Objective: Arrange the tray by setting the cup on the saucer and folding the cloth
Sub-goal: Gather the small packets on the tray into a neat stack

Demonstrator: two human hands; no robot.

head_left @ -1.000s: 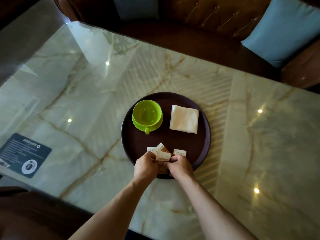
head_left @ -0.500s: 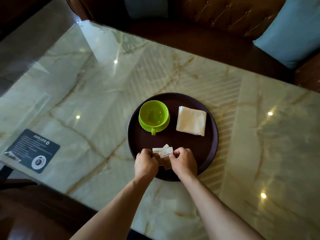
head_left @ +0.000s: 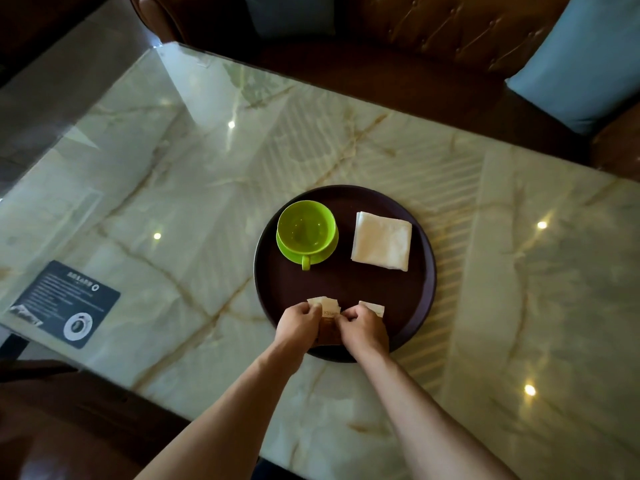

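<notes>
From the head view, the green cup (head_left: pixel 306 227) sat on its saucer (head_left: pixel 322 252) and the folded cloth (head_left: pixel 382 241) lay beside it on the tray (head_left: pixel 424 282). Left hand (head_left: pixel 298 323) and right hand (head_left: pixel 363 330), each grip curled, pinched small packets (head_left: pixel 328 306) at the tray's near edge. Both main steps looked done; next seemed squaring the packets neatly.

Café lounge: tufted sofa (head_left: pixel 433 26), marble table (head_left: pixel 207 174)
</notes>
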